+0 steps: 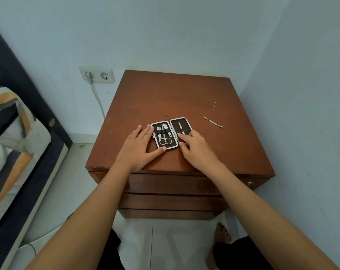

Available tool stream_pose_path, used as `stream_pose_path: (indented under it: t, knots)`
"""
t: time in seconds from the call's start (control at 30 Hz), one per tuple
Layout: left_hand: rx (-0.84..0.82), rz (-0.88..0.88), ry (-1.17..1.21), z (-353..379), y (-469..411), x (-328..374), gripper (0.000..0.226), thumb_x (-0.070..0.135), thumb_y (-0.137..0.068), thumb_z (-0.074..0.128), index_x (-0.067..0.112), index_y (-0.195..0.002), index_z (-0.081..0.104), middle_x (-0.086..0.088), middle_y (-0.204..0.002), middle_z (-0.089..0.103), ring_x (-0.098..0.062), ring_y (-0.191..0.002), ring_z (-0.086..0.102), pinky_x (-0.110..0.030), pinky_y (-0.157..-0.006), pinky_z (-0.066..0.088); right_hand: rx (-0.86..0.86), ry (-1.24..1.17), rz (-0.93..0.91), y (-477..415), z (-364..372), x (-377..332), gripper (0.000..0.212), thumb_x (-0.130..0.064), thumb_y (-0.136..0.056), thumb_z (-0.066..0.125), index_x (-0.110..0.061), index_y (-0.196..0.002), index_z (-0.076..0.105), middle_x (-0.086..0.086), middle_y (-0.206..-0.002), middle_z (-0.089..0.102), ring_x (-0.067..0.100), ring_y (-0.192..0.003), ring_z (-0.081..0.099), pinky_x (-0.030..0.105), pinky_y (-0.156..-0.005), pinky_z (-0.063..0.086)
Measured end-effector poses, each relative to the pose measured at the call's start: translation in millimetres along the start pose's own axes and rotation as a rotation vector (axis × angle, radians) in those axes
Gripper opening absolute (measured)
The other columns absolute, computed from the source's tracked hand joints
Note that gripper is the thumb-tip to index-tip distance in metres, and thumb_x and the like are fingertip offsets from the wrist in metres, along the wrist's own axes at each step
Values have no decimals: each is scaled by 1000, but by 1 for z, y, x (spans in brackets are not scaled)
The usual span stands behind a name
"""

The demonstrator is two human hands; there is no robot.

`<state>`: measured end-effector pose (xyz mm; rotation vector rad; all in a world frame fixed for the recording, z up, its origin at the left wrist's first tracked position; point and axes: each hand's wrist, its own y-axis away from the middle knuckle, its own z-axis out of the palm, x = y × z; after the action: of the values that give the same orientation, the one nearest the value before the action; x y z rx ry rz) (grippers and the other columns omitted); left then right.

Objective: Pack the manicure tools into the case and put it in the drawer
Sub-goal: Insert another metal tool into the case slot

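Note:
A small dark manicure case (174,124) with a white rim lies open on the brown nightstand top (165,98). Its left half holds scissors (165,140), clippers and a file under elastic bands; its right half holds one slim tool (181,128). My left hand (139,147) lies flat against the case's left edge, thumb at its front corner. My right hand (196,149) covers the lower part of the right half, fingertips pressing there. Two loose tools lie to the right: a metal cuticle pusher (213,122) and a thin pin-like stick (214,106).
The nightstand has closed drawers (171,185) on its front with a small knob (250,184) at the right. Walls stand close behind and to the right. A bed (15,145) is at the left, and a wall socket with a plugged cable (96,74).

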<state>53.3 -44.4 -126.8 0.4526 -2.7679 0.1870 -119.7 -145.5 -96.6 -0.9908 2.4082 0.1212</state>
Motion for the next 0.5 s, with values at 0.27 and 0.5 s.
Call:
stream_pose_path:
  t: [0.27, 0.5]
  knots:
    - [-1, 4, 1, 0, -1, 0, 99, 81, -70, 18, 23, -150, 13, 6, -158, 12, -17, -146, 3, -36, -116, 6, 91, 227, -170, 21, 2, 11, 32, -26, -92, 49, -13, -120, 57, 8, -97, 55, 26, -92, 51, 39, -68, 49]
    - [2, 1, 5, 0, 0, 0, 99, 81, -71, 19, 23, -150, 13, 6, -158, 12, -17, -146, 3, -36, -117, 6, 48, 335, -161, 8, 5, 13, 39, -31, -95, 41, -18, -132, 45, 9, -104, 49, 28, -95, 47, 35, -69, 36]
